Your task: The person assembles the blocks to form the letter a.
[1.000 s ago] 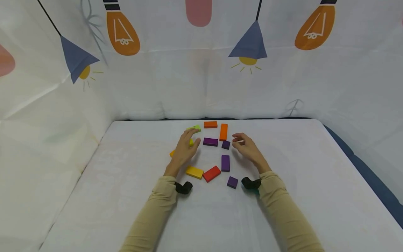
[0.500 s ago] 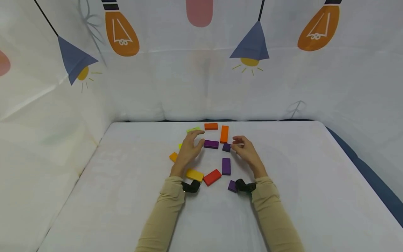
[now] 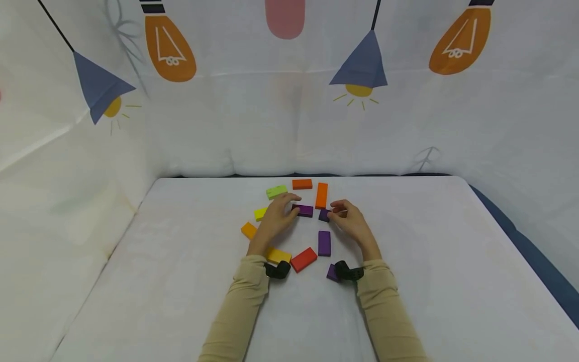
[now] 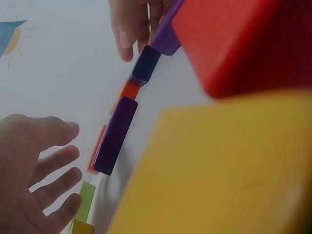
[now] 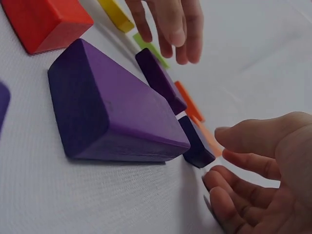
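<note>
In the head view my left hand (image 3: 276, 219) hovers at the left end of a dark purple block (image 3: 306, 211), thumb and fingers spread apart. The left wrist view shows a gap between those fingertips and the dark purple block (image 4: 115, 136). My right hand (image 3: 355, 222) is just right of a small dark purple block (image 3: 323, 215), its fingertips right at the block's edge. Seen from the right wrist, its thumb and loosely bent fingers lie beside the small block (image 5: 197, 144) without closing round it. Both blocks rest on the white table.
Around the hands lie a green block (image 3: 276, 191), two orange blocks, a yellow block (image 3: 260, 214), a yellow-orange block (image 3: 249, 230), a deeper yellow block (image 3: 278, 256), a red block (image 3: 303, 260) and a purple block (image 3: 324, 244). Another purple block (image 3: 332, 273) is partly behind the right wrist camera.
My left hand has moved right, from beside the green and yellow blocks to the dark purple block. The right hand has shifted slightly left to the small block. The blocks stay in place.
</note>
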### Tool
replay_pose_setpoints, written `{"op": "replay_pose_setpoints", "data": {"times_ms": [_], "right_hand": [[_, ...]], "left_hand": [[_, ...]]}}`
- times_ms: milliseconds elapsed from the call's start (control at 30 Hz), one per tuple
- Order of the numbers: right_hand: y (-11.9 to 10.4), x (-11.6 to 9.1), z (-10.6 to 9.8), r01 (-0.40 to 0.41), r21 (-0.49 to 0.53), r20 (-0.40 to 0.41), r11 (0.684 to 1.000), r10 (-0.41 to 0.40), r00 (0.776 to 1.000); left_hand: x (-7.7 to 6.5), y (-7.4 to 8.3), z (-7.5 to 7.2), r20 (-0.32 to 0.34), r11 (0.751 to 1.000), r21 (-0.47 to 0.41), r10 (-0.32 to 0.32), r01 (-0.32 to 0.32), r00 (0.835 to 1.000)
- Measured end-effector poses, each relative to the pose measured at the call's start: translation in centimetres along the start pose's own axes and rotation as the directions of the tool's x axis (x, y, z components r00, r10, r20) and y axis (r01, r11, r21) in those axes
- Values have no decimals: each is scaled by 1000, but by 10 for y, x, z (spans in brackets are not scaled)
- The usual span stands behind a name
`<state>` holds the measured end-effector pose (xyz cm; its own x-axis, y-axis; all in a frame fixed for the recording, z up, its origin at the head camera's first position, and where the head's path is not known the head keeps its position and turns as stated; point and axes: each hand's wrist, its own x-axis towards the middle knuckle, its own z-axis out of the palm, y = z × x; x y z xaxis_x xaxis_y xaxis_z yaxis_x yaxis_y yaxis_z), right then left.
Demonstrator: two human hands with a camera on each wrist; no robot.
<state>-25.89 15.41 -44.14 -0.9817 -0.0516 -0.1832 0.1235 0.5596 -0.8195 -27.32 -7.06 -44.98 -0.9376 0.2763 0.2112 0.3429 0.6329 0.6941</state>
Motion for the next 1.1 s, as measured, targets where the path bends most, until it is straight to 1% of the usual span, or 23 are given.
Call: {"op": "replay_pose_setpoints", "data": {"times_ms": [100,300,533,733,800,1100], "right_hand": [[0,0,2,2,-17,-6,1000,-2,1000],[0,-2,3,0,-30,-21,1000,0,1000],[1,-2,4,18,-24,-31,1000,-19,999],[-1,-1,8,4,-36,-29,999,-5,1000],[-1,-2,8,12,-41,-32,999,-13,999],[0,-2,12,28,-33,-49,999,-30,998]], "left_hand": [[1,-1,2,-1,1000,8,21,-21,1000],[3,3,4,4,998,20,55,-55,998],[3,2,7,23,997,61,51,-52,998],[1,-1,8,28,996,57,65,-67,997],[2,-2,8,26,996,58,72,-73,997],[2,-2,11,50,994,92,57,-61,997]]}}
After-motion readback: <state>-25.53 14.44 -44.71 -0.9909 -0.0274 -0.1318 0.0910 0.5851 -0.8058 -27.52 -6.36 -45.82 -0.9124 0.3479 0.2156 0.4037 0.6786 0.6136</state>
